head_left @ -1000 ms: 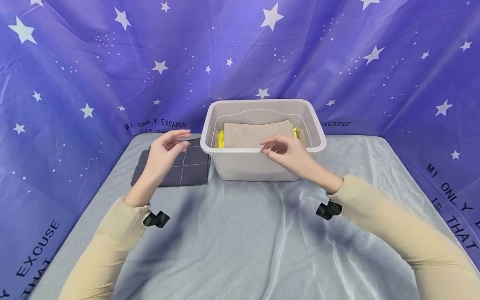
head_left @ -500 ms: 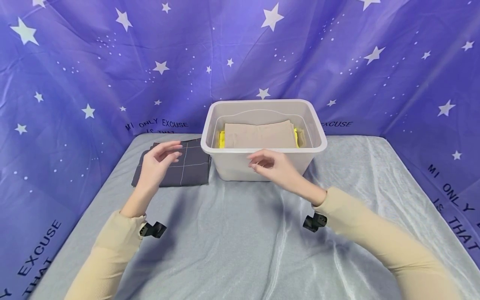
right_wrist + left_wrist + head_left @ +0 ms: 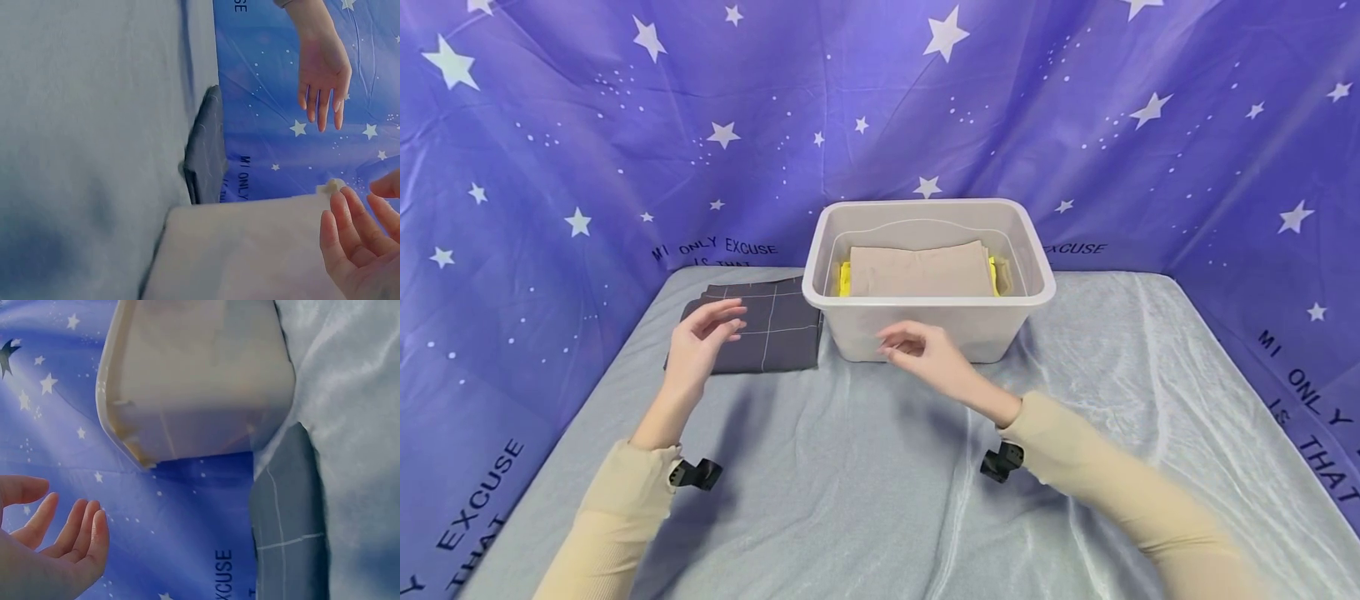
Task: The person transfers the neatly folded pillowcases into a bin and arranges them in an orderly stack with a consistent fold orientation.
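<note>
My left hand [image 3: 694,346] hovers in the air over the left part of a folded dark grey cloth [image 3: 790,329] with thin white grid lines. Its fingers are loosely bent and nothing is between them. In front of a light plastic bin [image 3: 842,329] hangs my right hand [image 3: 925,354], fingers relaxed and holding nothing. Inside the bin lies a folded beige cloth [image 3: 917,271], with bits of yellow [image 3: 845,279] showing at both its sides. The left wrist view shows the grey cloth [image 3: 287,544] beside the bin [image 3: 206,381].
Grey velvety cloth [image 3: 865,483] covers the table. A purple curtain [image 3: 865,83] with white stars and printed words stands behind and at both sides. Each wrist carries a small black camera, the left one [image 3: 696,473] and the right one [image 3: 1002,461].
Both hands have drawn back toward me and to the left. The right hand has come from over the bin's front rim to before its front wall. The bin and cloths stay put.
</note>
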`<state>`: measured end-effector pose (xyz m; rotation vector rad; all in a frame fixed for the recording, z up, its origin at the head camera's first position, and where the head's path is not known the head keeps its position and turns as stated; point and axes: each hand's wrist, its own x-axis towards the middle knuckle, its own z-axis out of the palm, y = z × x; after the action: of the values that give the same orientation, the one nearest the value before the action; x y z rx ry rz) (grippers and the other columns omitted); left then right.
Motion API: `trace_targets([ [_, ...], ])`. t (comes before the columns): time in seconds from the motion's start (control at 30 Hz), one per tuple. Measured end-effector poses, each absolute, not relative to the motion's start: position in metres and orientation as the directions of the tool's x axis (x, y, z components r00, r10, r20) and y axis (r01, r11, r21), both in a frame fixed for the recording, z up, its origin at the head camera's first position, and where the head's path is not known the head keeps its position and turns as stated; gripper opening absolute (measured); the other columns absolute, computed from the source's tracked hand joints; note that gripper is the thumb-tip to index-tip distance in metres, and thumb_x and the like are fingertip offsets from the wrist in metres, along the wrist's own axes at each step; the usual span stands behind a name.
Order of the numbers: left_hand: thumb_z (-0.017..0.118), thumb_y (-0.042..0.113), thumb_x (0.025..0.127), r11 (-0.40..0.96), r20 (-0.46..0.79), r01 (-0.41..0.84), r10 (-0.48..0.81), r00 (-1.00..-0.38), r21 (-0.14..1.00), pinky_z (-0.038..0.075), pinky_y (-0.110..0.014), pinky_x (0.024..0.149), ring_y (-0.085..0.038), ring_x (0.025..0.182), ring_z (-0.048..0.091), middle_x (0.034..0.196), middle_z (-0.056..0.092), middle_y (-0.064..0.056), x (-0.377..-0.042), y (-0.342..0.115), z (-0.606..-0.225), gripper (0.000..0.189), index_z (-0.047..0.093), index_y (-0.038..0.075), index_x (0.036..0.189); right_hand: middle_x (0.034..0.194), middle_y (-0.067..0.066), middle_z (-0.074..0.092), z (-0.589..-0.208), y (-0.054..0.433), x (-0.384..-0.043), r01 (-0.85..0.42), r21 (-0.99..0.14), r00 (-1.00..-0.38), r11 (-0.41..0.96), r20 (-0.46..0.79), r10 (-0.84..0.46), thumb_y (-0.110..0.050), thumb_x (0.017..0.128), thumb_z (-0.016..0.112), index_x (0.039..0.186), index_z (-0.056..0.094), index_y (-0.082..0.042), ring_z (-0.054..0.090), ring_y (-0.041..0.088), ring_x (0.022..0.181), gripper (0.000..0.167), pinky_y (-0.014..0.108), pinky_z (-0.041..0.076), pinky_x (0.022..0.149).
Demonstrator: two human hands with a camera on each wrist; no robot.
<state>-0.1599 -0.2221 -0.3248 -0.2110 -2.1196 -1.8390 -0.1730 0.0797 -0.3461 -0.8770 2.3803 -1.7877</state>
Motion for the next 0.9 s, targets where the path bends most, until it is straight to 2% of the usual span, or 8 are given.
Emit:
trace_targets([
  [0.07,0.053,-0.001,0.084,0.146,0.332,0.315,-0.11,-0.937,0.938,0.048,-0.016,0.066,-0.006,0.078,0.061,0.09,0.064,0.007,-0.16,-0.225,-0.328,0.023,0.062,0.012,0.1,0.089,0.018,0.064,-0.351,0.075,-0.173,-0.398,-0.902,-0.842,0.166,0.287,-0.456,0.004,0.081,0.055,0.103,0.059,0.005,0.06,0.029,0.077,0.023,0.026,0.05,0.067],
  [0.2,0.055,0.001,0.083,0.109,0.339,0.328,-0.111,-0.934,0.938,0.049,-0.017,0.066,-0.006,0.077,0.061,0.09,0.065,0.004,-0.164,-0.236,-0.341,0.022,0.06,0.0,0.105,0.09,0.02,0.063,-0.36,0.067,-0.172,-0.374,-0.915,-0.848,0.151,0.271,-0.456,0.004,0.081,0.054,0.104,0.059,0.006,0.06,0.033,0.077,0.023,0.026,0.05,0.068],
  [0.3,0.058,0.003,0.082,0.032,0.351,0.349,-0.092,-0.932,0.936,0.049,-0.019,0.065,-0.012,0.08,0.062,0.096,0.065,-0.004,-0.179,-0.258,-0.37,0.029,0.058,-0.004,0.11,0.09,0.02,0.063,-0.367,0.06,-0.17,-0.347,-0.929,-0.852,0.132,0.254,-0.457,0.004,0.081,0.054,0.104,0.058,0.006,0.061,0.029,0.075,0.024,0.027,0.051,0.068],
  [0.4,0.06,0.005,0.082,-0.02,0.347,0.35,-0.083,-0.934,0.937,0.05,-0.023,0.067,-0.02,0.086,0.062,0.103,0.064,-0.011,-0.204,-0.29,-0.412,0.032,0.058,-0.001,0.114,0.09,0.022,0.063,-0.374,0.053,-0.17,-0.314,-0.943,-0.857,0.111,0.231,-0.461,0.004,0.082,0.053,0.105,0.058,0.007,0.06,0.029,0.075,0.024,0.031,0.051,0.069],
  [0.53,0.061,0.009,0.083,0.037,0.348,0.347,-0.131,-0.928,0.937,0.051,-0.026,0.067,-0.026,0.089,0.061,0.107,0.062,-0.013,-0.232,-0.324,-0.461,0.036,0.055,0.001,0.117,0.091,0.026,0.061,-0.385,0.045,-0.172,-0.27,-0.96,-0.859,0.079,0.203,-0.47,0.006,0.082,0.051,0.106,0.056,0.01,0.059,0.038,0.077,0.025,0.042,0.049,0.071],
  [0.67,0.064,0.015,0.081,0.082,0.349,0.34,-0.187,-0.918,0.937,0.051,-0.026,0.065,-0.027,0.087,0.061,0.105,0.062,-0.014,-0.238,-0.334,-0.474,0.036,0.058,0.004,0.115,0.09,0.029,0.06,-0.391,0.037,-0.171,-0.246,-0.967,-0.86,0.061,0.189,-0.475,0.007,0.083,0.05,0.105,0.055,0.013,0.056,0.044,0.078,0.023,0.049,0.047,0.071],
  [0.9,0.066,0.016,0.079,0.07,0.298,0.29,-0.239,-0.924,0.954,0.051,-0.024,0.063,-0.025,0.084,0.062,0.102,0.063,-0.013,-0.234,-0.343,-0.476,0.037,0.059,0.002,0.113,0.092,0.031,0.059,-0.388,0.026,-0.166,-0.209,-0.976,-0.866,0.066,0.154,-0.476,0.007,0.084,0.048,0.105,0.054,0.014,0.057,0.043,0.08,0.023,0.037,0.051,0.068],
])
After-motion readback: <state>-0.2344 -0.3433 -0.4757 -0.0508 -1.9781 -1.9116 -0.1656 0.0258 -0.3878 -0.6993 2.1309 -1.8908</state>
